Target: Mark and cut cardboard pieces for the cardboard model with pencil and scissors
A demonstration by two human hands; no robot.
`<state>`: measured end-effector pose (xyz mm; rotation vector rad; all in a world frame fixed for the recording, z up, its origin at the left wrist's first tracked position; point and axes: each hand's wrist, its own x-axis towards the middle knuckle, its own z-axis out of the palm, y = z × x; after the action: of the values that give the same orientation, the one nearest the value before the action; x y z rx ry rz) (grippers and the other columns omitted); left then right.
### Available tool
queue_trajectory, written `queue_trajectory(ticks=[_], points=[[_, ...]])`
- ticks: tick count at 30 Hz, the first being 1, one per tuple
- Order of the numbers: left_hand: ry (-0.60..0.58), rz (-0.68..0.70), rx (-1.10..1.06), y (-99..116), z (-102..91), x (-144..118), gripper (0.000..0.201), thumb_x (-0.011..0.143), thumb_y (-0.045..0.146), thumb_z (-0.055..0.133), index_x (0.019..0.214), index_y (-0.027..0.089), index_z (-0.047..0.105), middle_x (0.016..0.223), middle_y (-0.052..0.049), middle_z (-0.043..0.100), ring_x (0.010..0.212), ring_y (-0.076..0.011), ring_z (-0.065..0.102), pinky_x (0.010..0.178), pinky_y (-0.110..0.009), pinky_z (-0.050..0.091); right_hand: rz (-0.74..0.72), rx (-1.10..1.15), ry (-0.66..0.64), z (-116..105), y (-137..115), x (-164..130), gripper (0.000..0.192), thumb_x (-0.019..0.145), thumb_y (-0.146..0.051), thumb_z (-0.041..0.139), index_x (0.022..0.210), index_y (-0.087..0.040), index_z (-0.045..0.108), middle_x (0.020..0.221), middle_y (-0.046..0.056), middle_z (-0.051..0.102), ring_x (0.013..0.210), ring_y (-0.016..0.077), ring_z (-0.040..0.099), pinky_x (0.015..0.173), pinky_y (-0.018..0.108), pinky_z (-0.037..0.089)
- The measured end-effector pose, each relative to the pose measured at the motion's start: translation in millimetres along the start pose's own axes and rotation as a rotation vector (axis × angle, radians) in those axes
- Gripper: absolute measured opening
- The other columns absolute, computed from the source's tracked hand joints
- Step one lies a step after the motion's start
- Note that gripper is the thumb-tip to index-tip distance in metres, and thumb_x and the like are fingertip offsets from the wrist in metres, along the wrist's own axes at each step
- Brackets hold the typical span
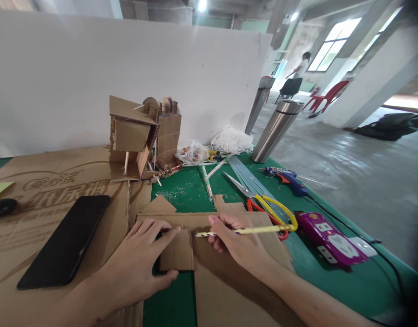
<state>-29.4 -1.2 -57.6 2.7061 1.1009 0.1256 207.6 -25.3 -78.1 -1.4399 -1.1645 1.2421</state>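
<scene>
My right hand [234,236] is closed around a yellow patterned pencil [255,230], its tip at the edge of a small cardboard square [181,254]. With fingers spread, my left hand [144,254] lies on the left side of that square, thumb at its lower edge. A larger cardboard sheet [226,290] lies under my right hand, and the small square sits at its left, in a cut-out corner. Beyond my right hand rest scissors with yellow handles [272,206] and another red-handled pair [260,206], partly overlapping.
A cardboard model [137,136] stands at the back left. A black phone [66,240] lies on cardboard at left. At right are a steel flask [277,131], glue sticks [253,181], a glue gun [287,179] and a purple power strip [331,240] with its cable. A person [301,68] is far behind.
</scene>
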Motion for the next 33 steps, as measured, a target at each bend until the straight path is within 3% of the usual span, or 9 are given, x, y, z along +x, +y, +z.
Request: queue_trajectory(ticks=[12,17,21,33], points=[[0.008,0.007,0.008,-0.7,0.2,0.3,0.064,0.077,0.036,0.069,0.137,0.021,0.051,0.125,-0.01,0.06,0.116,-0.0335,0.054,0.099,-0.057,0.046,-0.045,-0.098,-0.051,-0.9,-2.2,-0.7,0.042,0.082,-0.05,0.057,0.052,-0.021,0.052,0.049,-0.001,0.057,0.046,0.0108,0.051,0.045,0.021,0.038],[0.013,0.013,0.007,-1.0,0.6,-0.2,0.064,0.077,0.036,0.069,0.137,0.021,0.051,0.126,-0.01,0.059,0.117,-0.0331,0.053,0.099,-0.056,0.046,-0.062,-0.125,-0.051,-1.6,-1.3,-1.0,0.039,0.086,-0.049,0.051,0.057,-0.022,0.053,0.053,-0.001,0.058,0.048,0.0121,0.052,0.046,0.023,0.038],[0.021,0.018,0.007,-1.4,1.2,0.7,0.065,0.077,0.036,0.069,0.137,0.021,0.051,0.124,-0.01,0.06,0.115,-0.0334,0.054,0.098,-0.057,0.046,-0.098,-0.166,-0.09,-2.9,-0.6,-1.9,0.042,0.084,-0.046,0.054,0.049,-0.021,0.051,0.047,-0.001,0.055,0.048,0.012,0.049,0.048,0.024,0.036],[0.084,0.031,-0.007,-2.1,2.1,-1.0,0.063,0.075,0.035,0.071,0.134,0.025,0.053,0.122,-0.008,0.062,0.113,-0.032,0.056,0.097,-0.052,0.047,-0.118,-0.196,-0.105,-4.4,0.1,-4.3,0.044,0.091,-0.045,0.048,0.054,-0.021,0.052,0.051,-0.001,0.055,0.049,0.0126,0.049,0.049,0.024,0.034]])
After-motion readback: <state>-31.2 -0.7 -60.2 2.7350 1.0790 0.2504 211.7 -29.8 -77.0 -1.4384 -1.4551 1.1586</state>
